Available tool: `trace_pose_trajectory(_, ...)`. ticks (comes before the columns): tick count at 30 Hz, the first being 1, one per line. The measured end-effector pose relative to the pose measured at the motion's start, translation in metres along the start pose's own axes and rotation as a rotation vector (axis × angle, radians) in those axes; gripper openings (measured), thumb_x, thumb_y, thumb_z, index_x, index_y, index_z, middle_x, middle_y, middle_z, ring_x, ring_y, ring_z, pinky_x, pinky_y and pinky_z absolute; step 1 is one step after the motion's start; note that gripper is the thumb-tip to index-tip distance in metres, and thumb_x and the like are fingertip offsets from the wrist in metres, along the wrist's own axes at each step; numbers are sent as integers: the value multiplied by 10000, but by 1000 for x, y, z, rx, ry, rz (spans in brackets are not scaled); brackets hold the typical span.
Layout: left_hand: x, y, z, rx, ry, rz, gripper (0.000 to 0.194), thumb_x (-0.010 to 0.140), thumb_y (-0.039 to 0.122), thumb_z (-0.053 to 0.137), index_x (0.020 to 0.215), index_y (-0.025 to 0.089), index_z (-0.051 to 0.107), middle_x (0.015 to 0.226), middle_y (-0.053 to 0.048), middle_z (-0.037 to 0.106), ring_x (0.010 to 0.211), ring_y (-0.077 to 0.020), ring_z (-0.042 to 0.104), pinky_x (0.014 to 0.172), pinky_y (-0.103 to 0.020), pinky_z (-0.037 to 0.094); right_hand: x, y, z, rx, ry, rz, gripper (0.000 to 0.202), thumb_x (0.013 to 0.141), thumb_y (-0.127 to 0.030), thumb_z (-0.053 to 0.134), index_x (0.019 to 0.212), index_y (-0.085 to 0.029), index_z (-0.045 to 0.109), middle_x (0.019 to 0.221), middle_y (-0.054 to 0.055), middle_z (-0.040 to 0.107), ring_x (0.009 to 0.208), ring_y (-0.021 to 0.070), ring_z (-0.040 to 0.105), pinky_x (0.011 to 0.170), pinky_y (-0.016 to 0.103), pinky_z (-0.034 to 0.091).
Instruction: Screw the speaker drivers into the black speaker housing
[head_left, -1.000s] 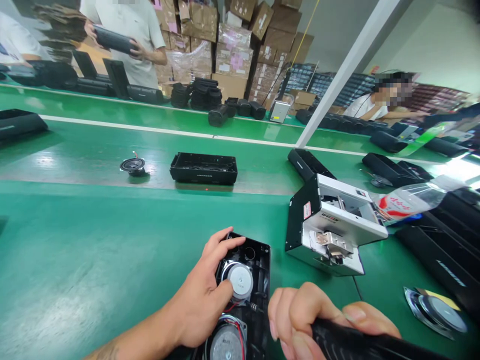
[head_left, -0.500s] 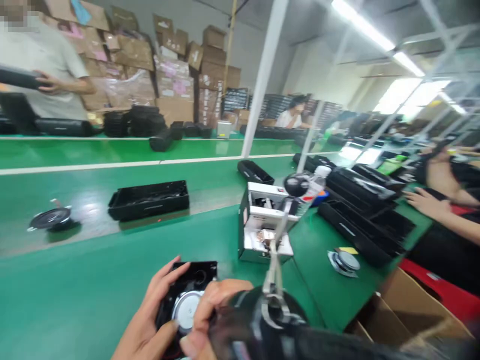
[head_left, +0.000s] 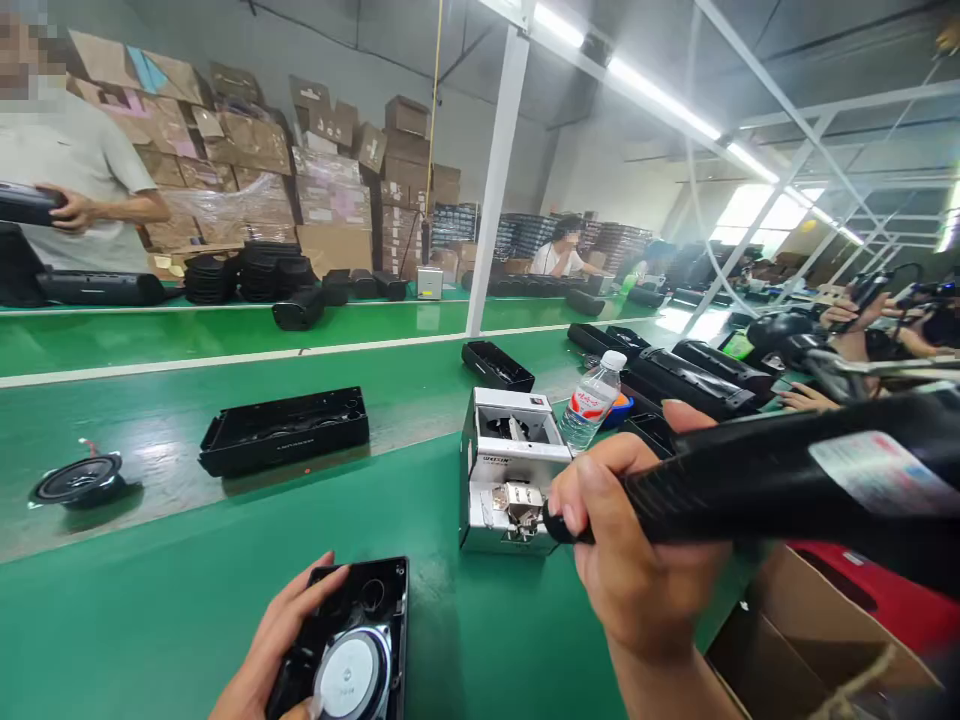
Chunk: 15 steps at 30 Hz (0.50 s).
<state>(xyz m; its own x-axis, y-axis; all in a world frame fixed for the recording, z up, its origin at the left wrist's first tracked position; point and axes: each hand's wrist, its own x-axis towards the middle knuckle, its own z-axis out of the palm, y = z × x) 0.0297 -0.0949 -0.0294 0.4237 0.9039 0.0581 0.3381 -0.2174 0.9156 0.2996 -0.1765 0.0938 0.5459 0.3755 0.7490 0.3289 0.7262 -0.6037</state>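
Near the bench's front edge, the left hand (head_left: 274, 650) lies with fingers spread on the black speaker housing (head_left: 346, 640), touching its left side. Right of it, the right hand (head_left: 634, 560) is clamped around a black electric screwdriver (head_left: 757, 475), tip at the white screw feeder (head_left: 510, 470).
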Motion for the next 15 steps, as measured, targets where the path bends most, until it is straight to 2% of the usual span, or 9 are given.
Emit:
trace_pose_trajectory(3, 4, 2, 5, -32, -10, -30, 626, 913, 531, 767, 1520, 486, 624, 1310, -2, 760, 1309, -414, 692, 1160, -597, 584, 14, 13, -9, -25, -38, -17, 521, 1052, -104, 687, 1499, -305, 509, 745, -75, 591, 543, 156, 509, 540, 302, 496)
trace_pose_trajectory(8, 10, -8, 3, -18, 8, 9, 492, 905, 522, 726, 1391, 448, 727, 1174, 9, 799, 1291, -387, 708, 1148, -520, 615, 9, 35, -16, -51, -31, 46, 437, 1056, -136, 692, 1430, -305, 543, 736, -92, 592, 541, 146, 520, 577, 311, 503)
trace_pose_trajectory(11, 12, -15, 1, -31, 8, -18, 493, 881, 501, 729, 1371, 441, 739, 1217, 9, 790, 1346, -401, 672, 1169, -535, 597, 5, 43, -18, -55, -37, 55, 469, 1049, -150, 702, 1458, -289, 519, 768, -85, 604, 543, 150, 524, 568, 317, 500)
trace_pose_trajectory(15, 6, -16, -1, -45, 13, -58, 493, 862, 449, 715, 1354, 445, 749, 1359, 27, 743, 1454, -436, 575, 1229, -579, 532, 1, 49, -20, -54, -60, 56, 374, 1046, -153, 709, 1363, -274, 552, 762, -85, 612, 553, 152, 535, 595, 326, 506)
